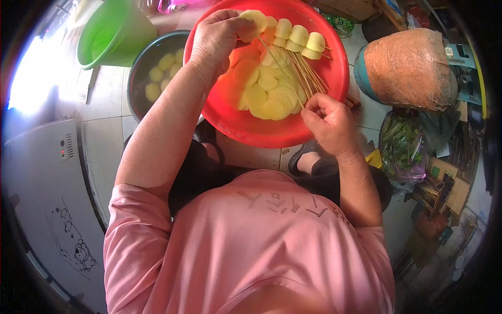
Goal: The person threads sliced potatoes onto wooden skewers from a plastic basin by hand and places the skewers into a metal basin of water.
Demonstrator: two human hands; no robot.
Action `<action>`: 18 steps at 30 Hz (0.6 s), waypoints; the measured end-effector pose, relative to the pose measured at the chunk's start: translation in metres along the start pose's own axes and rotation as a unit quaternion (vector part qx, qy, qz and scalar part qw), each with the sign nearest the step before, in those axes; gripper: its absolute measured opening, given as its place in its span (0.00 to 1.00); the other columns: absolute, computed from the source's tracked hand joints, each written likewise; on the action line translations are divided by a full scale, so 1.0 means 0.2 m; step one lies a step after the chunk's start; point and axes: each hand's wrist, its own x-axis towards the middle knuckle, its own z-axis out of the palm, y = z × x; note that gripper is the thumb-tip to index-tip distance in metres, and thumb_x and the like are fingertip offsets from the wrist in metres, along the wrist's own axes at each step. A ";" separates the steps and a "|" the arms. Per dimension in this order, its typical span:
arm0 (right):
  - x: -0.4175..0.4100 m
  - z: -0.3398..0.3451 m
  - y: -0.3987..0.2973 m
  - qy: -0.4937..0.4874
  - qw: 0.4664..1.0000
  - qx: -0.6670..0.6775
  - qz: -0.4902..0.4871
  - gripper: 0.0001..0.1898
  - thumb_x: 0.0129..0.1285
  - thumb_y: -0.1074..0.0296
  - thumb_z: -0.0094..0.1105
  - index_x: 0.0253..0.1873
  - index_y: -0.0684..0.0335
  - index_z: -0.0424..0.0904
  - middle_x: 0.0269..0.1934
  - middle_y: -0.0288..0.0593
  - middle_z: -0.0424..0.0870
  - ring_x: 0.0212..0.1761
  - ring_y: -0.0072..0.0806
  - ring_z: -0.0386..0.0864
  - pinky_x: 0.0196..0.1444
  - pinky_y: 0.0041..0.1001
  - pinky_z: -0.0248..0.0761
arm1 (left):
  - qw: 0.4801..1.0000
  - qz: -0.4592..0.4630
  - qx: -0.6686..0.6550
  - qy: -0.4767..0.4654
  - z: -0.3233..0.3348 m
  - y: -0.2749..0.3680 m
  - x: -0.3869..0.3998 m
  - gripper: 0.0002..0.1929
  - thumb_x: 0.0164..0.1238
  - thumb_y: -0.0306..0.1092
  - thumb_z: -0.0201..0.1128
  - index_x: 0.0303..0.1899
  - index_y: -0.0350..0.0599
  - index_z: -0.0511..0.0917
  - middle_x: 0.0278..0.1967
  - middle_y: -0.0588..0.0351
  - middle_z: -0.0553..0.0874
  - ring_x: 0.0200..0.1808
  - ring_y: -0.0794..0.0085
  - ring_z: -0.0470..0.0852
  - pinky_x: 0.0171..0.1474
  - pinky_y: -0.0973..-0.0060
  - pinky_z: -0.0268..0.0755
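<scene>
My left hand (221, 37) grips several pale yellow potato slices (254, 20) above the far left side of a red plastic basin (251, 135). Between finger and thumb, my right hand (329, 121) pinches the near end of a thin wooden skewer (283, 72) over the basin's near right rim. The skewer's far end reaches the slices in my left hand; whether it pierces them I cannot tell. Loose potato slices (274, 104) are heaped in the basin. A bundle of bare skewers (308, 72) leans beside them. Skewered slices (300, 35) lie in folded rows towards the far rim.
Left of the red basin, a dark-rimmed basin (135, 78) holds whole peeled potatoes (156, 73) in water. A green bucket (117, 35) stands behind it. On the right are a tape-wrapped container (408, 68) and a plastic bag of greens (402, 141). A white appliance (43, 188) flanks my left side.
</scene>
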 end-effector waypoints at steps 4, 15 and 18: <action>0.01 0.01 0.00 0.014 1.000 -0.006 0.004 0.06 0.57 0.71 0.59 0.32 0.68 0.76 0.22 0.39 0.78 0.24 0.18 0.74 0.30 0.25 0.71 | 0.997 -0.055 -0.053 0.008 0.03 -0.02 -0.02 0.12 0.65 0.30 0.59 0.47 0.35 0.78 0.42 0.50 0.82 0.43 0.66 0.83 0.44 0.68 0.82; 0.02 0.05 0.07 -0.059 0.998 0.022 -0.025 0.07 0.63 0.69 0.62 0.36 0.66 0.76 0.27 0.38 0.80 0.30 0.19 0.76 0.35 0.24 0.72 | 0.990 -0.059 -0.106 0.075 0.03 0.00 -0.01 0.12 0.68 0.30 0.56 0.48 0.31 0.77 0.42 0.49 0.83 0.43 0.63 0.84 0.44 0.66 0.82; 0.01 0.08 0.12 -0.062 0.997 0.018 -0.041 0.07 0.63 0.69 0.62 0.37 0.66 0.76 0.29 0.36 0.81 0.30 0.18 0.76 0.36 0.23 0.73 | 0.985 -0.056 -0.113 0.114 0.00 -0.01 0.04 0.12 0.67 0.29 0.57 0.47 0.32 0.77 0.42 0.49 0.83 0.43 0.64 0.84 0.44 0.67 0.82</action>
